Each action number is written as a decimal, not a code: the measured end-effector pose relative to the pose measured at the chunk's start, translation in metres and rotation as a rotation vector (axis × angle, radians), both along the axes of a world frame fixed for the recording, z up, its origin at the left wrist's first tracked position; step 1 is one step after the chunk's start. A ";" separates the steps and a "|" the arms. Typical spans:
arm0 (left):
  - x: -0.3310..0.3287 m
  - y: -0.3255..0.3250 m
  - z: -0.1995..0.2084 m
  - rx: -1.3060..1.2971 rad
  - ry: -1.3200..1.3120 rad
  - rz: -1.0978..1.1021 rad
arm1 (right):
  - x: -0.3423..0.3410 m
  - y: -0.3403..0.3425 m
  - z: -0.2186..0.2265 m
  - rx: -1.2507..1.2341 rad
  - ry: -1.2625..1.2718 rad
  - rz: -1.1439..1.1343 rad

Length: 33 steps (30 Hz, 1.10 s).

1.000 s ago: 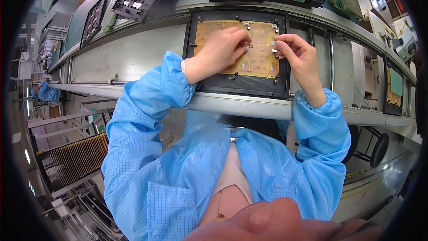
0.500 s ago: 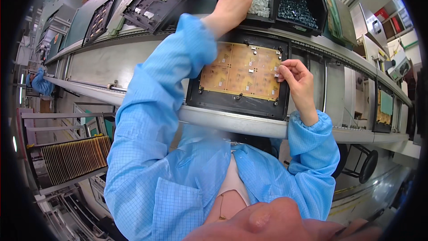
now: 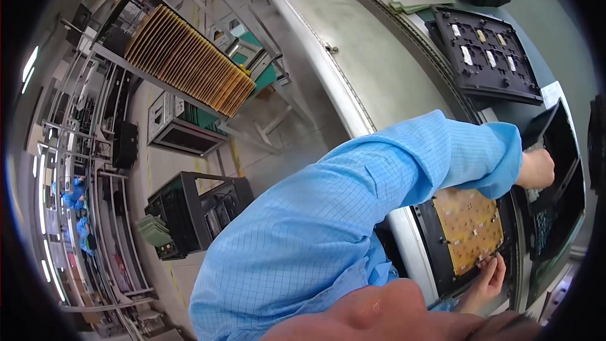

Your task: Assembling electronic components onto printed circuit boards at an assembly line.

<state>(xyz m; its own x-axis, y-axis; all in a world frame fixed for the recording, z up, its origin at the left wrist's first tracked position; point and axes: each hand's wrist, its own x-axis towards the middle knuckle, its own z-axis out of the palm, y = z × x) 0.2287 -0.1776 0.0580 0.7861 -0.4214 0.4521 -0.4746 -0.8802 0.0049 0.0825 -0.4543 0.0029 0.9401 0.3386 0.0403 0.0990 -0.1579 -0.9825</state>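
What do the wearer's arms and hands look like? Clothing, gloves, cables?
Left sleeve: long, loose, light blue with a fine dark grid, creased, bunched at the cuff. Left hand and right hand: no gloves visible. Right sleeve: only a scrap of blue shows. No cables seen on either arm.

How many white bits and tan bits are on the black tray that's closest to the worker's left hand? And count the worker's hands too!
White bits on the black tray: 4
Tan bits there: 2
Hands: 2, the left hand and the right hand by the yellow board
Total: 8
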 end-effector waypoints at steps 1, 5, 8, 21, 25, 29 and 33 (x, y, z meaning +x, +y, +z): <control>-0.005 0.003 0.002 -0.049 -0.020 -0.019 | 0.003 0.005 0.001 -0.007 0.010 0.024; -0.021 0.004 0.003 -0.131 -0.062 -0.050 | -0.010 0.016 0.018 -0.186 -0.003 0.001; -0.038 0.009 0.013 -0.163 -0.001 -0.113 | -0.001 0.011 0.012 -0.171 0.054 0.050; -0.155 0.062 -0.009 -0.674 0.415 -0.258 | -0.021 0.071 0.051 -0.273 0.013 0.128; -0.158 0.096 -0.024 -0.967 0.888 -0.132 | -0.016 0.099 0.023 0.017 0.325 0.093; -0.158 0.091 -0.033 -0.990 0.900 -0.224 | -0.007 0.084 0.000 0.121 0.445 0.101; -0.157 0.091 -0.040 -0.965 0.886 -0.224 | -0.007 0.081 0.005 0.189 0.457 0.109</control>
<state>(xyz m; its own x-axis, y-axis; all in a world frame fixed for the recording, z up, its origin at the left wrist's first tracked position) 0.0713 -0.0869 0.0176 0.9245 -0.3809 0.0152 -0.1200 -0.2528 0.9600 0.0750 -0.3729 0.0079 0.8355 0.4624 -0.2969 -0.3420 0.0146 -0.9396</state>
